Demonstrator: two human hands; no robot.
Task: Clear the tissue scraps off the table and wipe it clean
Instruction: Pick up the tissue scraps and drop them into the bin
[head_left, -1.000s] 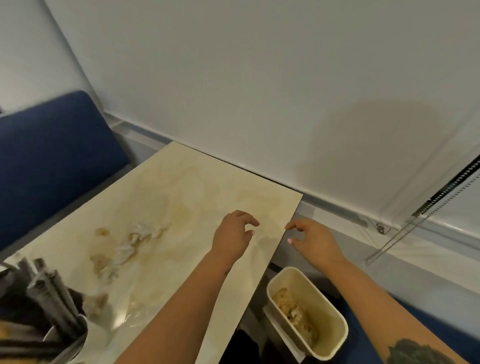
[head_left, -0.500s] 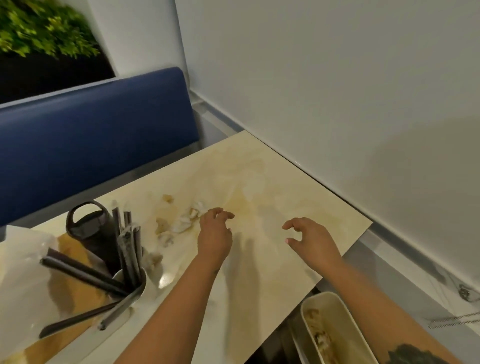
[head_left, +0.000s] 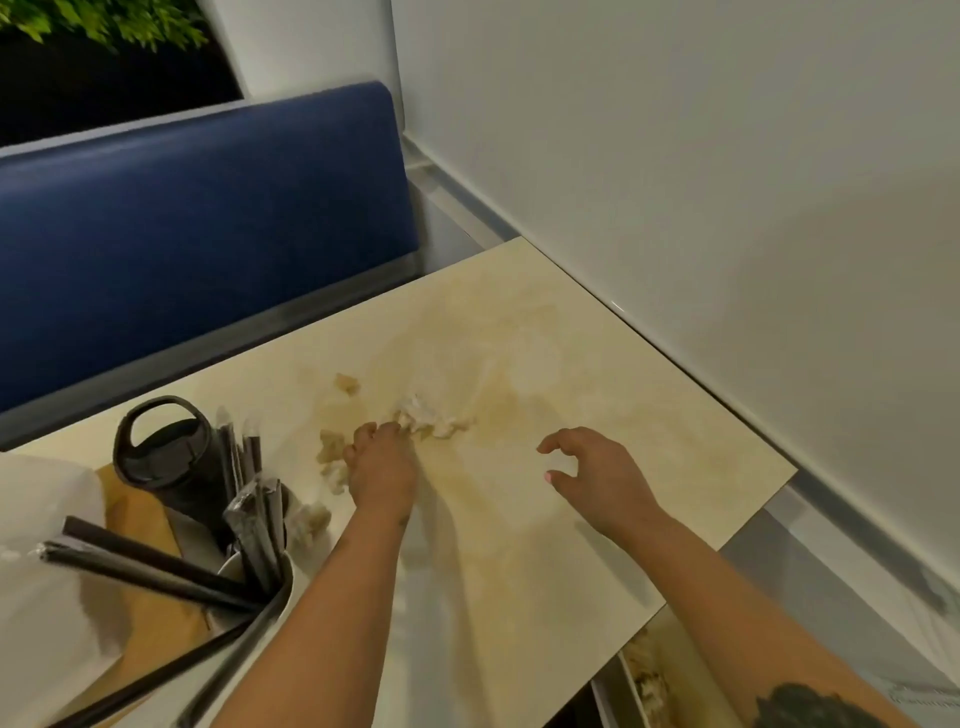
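On the pale marbled table, the tissue scraps lie in a loose trail near the middle, some white, some stained yellowish, with smaller bits toward the near left by a cup of wrapped utensils. The person's left hand is down on the table at the near end of the main clump, its fingers curled over the scraps and touching them; whether any piece is actually gripped I cannot tell. The right hand hovers just above the table to the right, well apart from the scraps, fingers spread and loosely bent, holding nothing. A dark bottle with a loop handle stands at the left beside the utensils. A blue bench back runs behind the table, and a bin with crumpled waste sits below the near right edge.
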